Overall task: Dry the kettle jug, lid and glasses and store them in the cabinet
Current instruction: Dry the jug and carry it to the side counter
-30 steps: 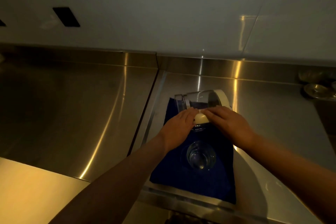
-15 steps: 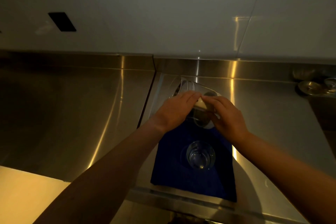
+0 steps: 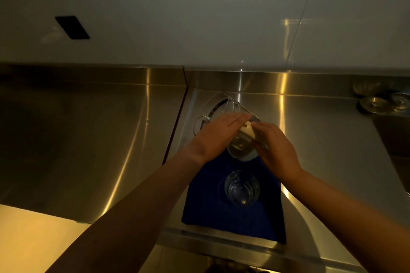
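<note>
Both hands were on the kettle jug (image 3: 224, 113): my left hand (image 3: 218, 134) lay flat with straight fingers along its side, and my right hand (image 3: 276, 148) curled round the body near the cream handle (image 3: 314, 131), tilting it mouth-away above the blue cloth (image 3: 233, 217). By my reckoning the task was barely begun; 1 glass (image 3: 241, 187) sat on the cloth, nothing stored, no lid visible. Compared with 1 second ago, the jug had risen off the cloth and tipped further.

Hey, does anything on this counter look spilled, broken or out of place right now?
Nothing spilled or broken shows. The kettle jug is tilted only because both hands hold it; the glass stands on the blue cloth.
</note>
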{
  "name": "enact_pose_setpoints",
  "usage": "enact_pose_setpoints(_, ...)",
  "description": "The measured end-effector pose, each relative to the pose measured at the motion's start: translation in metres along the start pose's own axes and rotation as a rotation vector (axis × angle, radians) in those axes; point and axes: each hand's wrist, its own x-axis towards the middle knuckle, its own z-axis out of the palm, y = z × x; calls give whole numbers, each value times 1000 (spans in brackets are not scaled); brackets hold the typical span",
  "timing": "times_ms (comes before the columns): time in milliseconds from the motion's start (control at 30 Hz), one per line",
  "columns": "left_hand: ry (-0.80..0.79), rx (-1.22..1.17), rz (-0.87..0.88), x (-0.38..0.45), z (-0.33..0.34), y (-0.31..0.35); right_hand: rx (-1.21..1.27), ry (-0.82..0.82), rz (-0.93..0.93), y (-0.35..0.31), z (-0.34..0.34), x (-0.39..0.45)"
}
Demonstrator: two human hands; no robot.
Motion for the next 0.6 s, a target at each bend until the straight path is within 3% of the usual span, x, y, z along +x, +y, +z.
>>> enact_pose_setpoints(133,-10,101,-61,2,7,-1,-181,-136,-209,6,-1,7)
enact_pose_setpoints(400,-21,-8,-203,-7,11,-8,-204,-272,-295,13,-9,6)
enact_pose_setpoints(533,-36,-137,-458,-11,14,-8,-178,-263,-325,13,-10,11)
enact_pose_setpoints(600,-13,-178,-470,-11,15,-5,-187,-282,-334,12,-10,17)
